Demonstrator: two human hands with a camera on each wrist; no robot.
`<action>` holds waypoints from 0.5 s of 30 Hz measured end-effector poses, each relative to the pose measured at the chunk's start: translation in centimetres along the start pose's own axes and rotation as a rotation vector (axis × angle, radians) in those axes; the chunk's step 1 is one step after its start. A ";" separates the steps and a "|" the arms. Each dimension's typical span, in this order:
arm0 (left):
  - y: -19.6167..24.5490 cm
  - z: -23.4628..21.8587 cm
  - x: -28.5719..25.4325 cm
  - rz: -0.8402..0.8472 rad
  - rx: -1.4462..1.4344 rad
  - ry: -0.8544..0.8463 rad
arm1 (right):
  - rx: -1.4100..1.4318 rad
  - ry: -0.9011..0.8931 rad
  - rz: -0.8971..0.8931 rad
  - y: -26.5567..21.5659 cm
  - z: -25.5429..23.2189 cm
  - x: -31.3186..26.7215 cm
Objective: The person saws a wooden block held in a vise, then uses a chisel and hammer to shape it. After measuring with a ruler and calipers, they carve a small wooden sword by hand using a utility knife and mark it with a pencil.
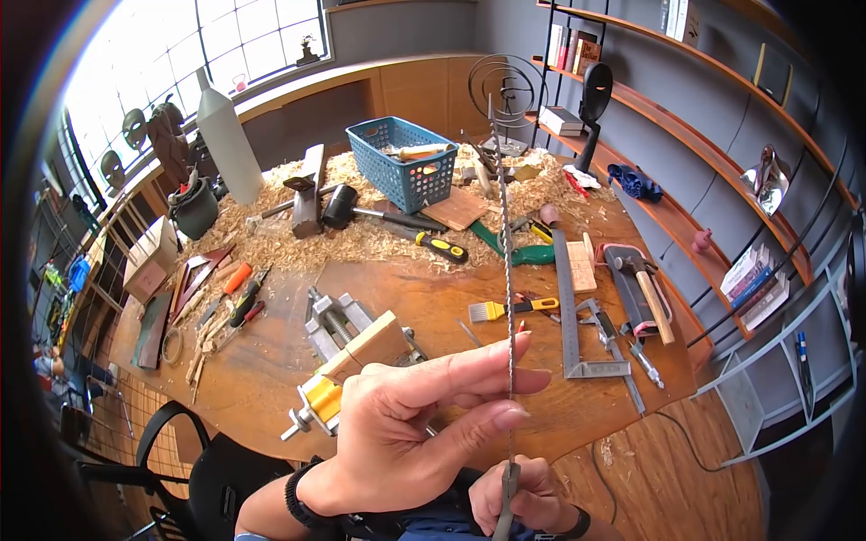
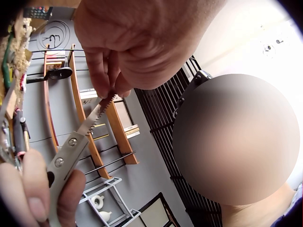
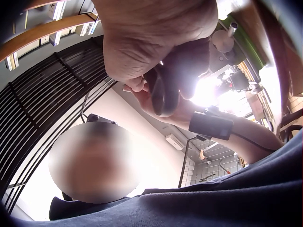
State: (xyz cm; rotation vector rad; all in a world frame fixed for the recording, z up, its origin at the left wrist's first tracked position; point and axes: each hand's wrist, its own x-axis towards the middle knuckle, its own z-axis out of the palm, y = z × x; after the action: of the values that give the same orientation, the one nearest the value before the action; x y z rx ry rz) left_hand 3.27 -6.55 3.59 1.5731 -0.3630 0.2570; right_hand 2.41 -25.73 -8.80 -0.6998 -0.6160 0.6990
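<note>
The left hand [image 1: 415, 410] has its thumb and fingertips closed on the toothed blade of a saw [image 1: 508, 225], with the index finger reaching nearly straight; the right hand [image 1: 519, 496] has its fingers curled round the saw's handle [image 2: 66, 153]. The saw is upright in front of the person, its handle near and its blade tip at the far end, above the wooden table [image 1: 262, 352]. Just beyond the left hand, a small metal vise [image 1: 338, 320] bears a wooden block [image 1: 379, 340]. Right of the blade lie a metal square [image 1: 568, 311] and a caliper [image 1: 611, 343]; a flat brush [image 1: 488, 311] lies by the blade. Far on the table, a blue plastic basket [image 1: 406, 176] stands among wood shavings [image 1: 293, 248], near a black-headed mallet [image 1: 341, 207].
</note>
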 end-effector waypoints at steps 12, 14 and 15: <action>-0.3 -0.3 -0.3 0.066 -0.048 -0.066 | -0.313 -0.073 -0.058 -0.6 -0.5 0.3; -0.1 -0.3 -0.3 0.044 -0.033 -0.072 | -0.215 -0.052 -0.093 -0.6 0.0 0.6; 0.1 -0.3 -0.3 0.023 -0.018 -0.076 | -0.117 -0.032 -0.126 -0.6 0.2 0.7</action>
State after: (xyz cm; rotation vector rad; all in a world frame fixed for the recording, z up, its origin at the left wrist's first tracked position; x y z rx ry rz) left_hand 3.02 -6.28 3.57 1.5648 -0.4417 0.2110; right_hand 2.92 -25.53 -8.02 -0.7525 -0.7282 0.5610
